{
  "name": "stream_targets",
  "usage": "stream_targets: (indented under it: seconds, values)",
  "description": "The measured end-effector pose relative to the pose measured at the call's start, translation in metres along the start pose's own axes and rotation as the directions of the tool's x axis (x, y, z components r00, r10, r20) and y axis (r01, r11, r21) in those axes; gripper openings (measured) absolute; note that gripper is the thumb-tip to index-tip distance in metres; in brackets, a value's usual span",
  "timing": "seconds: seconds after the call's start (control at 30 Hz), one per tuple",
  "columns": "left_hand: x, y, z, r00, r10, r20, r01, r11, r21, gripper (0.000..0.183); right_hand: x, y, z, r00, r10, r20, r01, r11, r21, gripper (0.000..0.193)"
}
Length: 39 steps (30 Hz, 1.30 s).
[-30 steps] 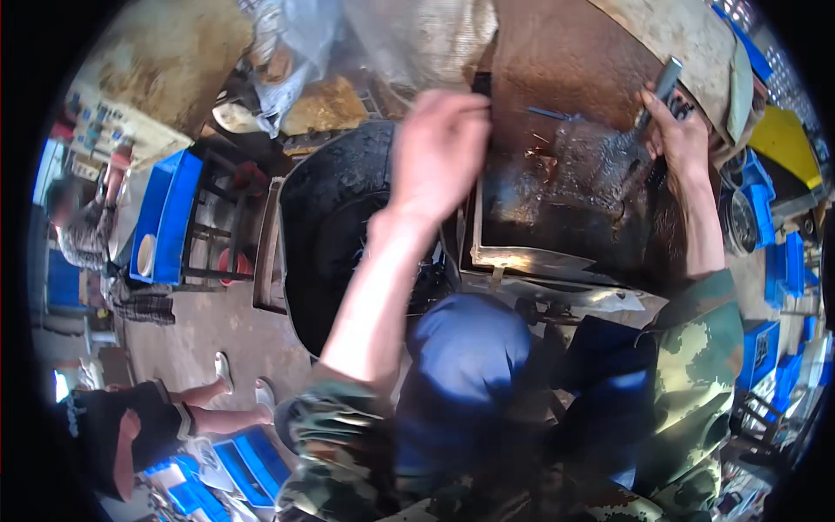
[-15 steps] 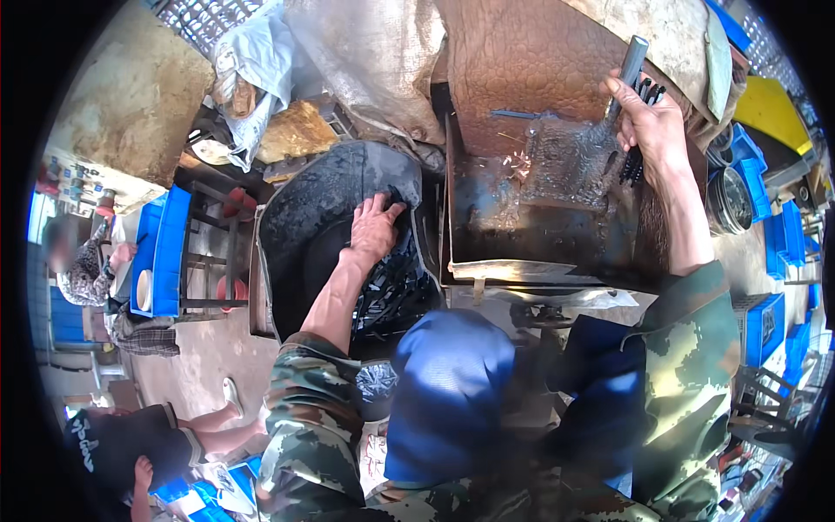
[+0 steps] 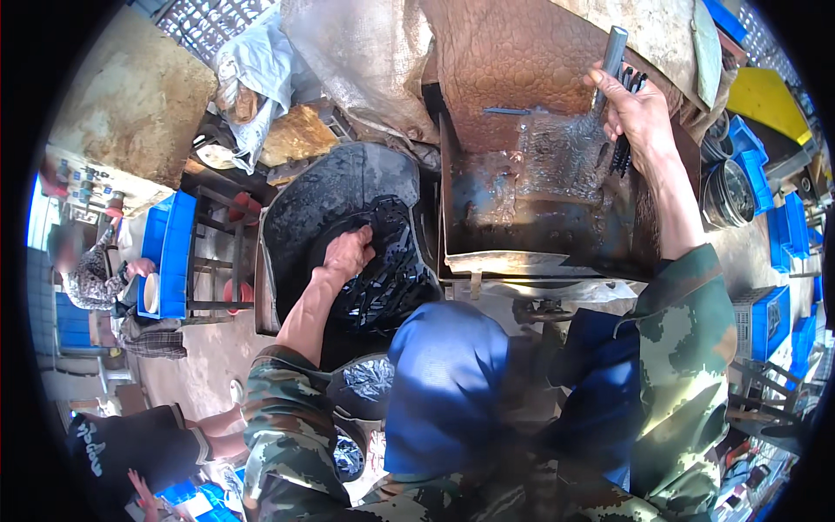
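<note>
The right hand has its fingers clamped on a grey metal tube, which stands tilted, with a bunch of black pieces gripped in the same hand; tube and bunch are above the right side of an open, rusty metal box, where a wet, glistening patch lies beside the tube; a thin blue rod lies at that patch's upper left, against a brown, wrinkled sheet; the left hand reaches down into a black bin, just over a heap of dark, shiny strips; its fingers are bent and partly hidden, so I cannot tell whether they close on anything; a blue tray stands farther left.
</note>
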<state>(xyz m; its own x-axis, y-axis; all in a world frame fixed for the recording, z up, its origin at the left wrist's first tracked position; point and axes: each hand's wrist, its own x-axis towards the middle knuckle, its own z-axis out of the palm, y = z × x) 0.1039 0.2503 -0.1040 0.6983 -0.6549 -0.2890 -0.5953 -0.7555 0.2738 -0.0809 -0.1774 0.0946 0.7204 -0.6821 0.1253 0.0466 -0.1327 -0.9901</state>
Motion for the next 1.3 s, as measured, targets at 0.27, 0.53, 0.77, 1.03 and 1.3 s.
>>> stream_targets:
  seconds: [0.27,0.53,0.77,1.03,1.3]
  values:
    - [-0.010,-0.020,0.042,0.961,-0.271,-0.062,0.245,0.931,-0.271,0.024,-0.001,-0.001,0.000,1.000,0.029,0.013,-0.029,1.000,-0.006,0.027]
    - [-0.002,-0.023,0.062,0.882,-0.470,-0.029,0.405,0.789,-0.461,0.035,0.001,0.002,-0.001,0.999,0.024,0.021,-0.024,1.000,0.008,0.027]
    - [-0.003,-0.003,0.052,0.907,-0.417,-0.064,0.398,0.897,-0.194,0.034,0.000,0.000,0.000,0.998,0.069,-0.008,-0.069,0.997,0.016,0.019]
    - [-0.022,0.003,0.028,0.927,-0.328,-0.182,0.313,0.944,-0.104,0.025,0.000,-0.001,0.002,1.000,0.013,-0.020,-0.011,0.996,0.086,0.011]
    - [-0.048,0.010,-0.011,0.870,-0.144,-0.471,-0.169,0.811,-0.560,0.020,0.003,0.003,0.000,0.999,0.042,-0.011,-0.042,0.999,0.030,0.017]
